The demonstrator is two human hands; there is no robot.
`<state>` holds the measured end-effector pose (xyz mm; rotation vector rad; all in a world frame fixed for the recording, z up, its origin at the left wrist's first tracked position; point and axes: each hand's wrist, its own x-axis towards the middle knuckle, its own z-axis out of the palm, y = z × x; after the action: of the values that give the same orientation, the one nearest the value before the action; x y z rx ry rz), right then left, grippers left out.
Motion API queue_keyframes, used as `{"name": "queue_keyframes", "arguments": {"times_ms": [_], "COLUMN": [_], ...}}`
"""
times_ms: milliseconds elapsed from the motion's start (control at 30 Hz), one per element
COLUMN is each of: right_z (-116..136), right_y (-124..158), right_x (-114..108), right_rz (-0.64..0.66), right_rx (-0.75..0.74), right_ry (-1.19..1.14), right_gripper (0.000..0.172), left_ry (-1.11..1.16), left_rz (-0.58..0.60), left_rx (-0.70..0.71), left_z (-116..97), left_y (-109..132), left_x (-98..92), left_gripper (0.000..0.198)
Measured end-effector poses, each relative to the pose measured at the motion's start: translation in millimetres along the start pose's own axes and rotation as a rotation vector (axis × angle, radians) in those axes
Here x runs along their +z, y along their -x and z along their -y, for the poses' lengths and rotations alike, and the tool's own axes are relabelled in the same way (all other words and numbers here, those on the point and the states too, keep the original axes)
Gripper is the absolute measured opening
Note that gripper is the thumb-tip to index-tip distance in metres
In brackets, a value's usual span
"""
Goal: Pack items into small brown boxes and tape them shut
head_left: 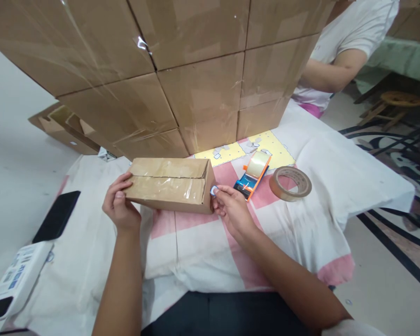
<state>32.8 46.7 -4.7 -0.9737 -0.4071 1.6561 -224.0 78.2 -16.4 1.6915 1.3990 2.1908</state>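
- Stack of taped cartons (199, 93): brown, built in rows, at 12 o'clock; we read the clock from the small carton (168, 184).
- Table (339, 177): under the stack, spread with a white cloth with pink checks.
- Co-worker (353, 51): 2 o'clock, white short-sleeved top, one arm bent, its hand hidden from us behind the stack.
- Stool (402, 99): wooden, round seat, between 2 and 3 o'clock, beyond the table.
- Open carton (66, 128): 10 o'clock, beside the stack.
- Small carton: oblong, taped along its top seam, between our hands; we cannot tell whether its whole base rests on the cloth.
- Black slab (58, 217): flat, between 8 and 9 o'clock.
- Our left hand (121, 203): at the 9 o'clock end, half curled, fingers and thumb holding the small carton.
- Our right hand (231, 205): at the 3 o'clock end, thumb and forefinger pinched together on a disc.
- Tape roll (305, 186): brown, lying flat, 3 o'clock.
- Tape dispenser (254, 176): blue and orange, loaded, 3 o'clock, nearer than the tape roll.
- Disc (214, 190): white, blue-rimmed, at the small carton's end face.
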Motion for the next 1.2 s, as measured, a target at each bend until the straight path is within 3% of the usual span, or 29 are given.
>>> {"name": "queue_keyframes", "arguments": {"times_ms": [900,1033,1100,1200], "right_z": [-8,-11,-12,-10], "right_y": [-12,-14,-15,-14], "right_x": [-8,-8,-8,-7], "right_rz": [0.028,0.007,-0.007,0.061], "right_rx": [-0.026,-0.049,-0.133,-0.235], "right_ry": [0.142,0.161,0.133,0.122], "right_gripper": [0.026,0.03,0.034,0.057], "left_ry": [0.099,0.105,0.106,0.1], "left_rz": [-0.067,-0.07,-0.07,-0.069], "left_rx": [-0.103,-0.138,-0.149,-0.144], "left_z": [-5,-5,-5,-4], "left_y": [2,4,5,6], "left_x": [2.7,2.1,1.3,-0.8], "left_gripper": [0.016,0.015,0.015,0.014]}}
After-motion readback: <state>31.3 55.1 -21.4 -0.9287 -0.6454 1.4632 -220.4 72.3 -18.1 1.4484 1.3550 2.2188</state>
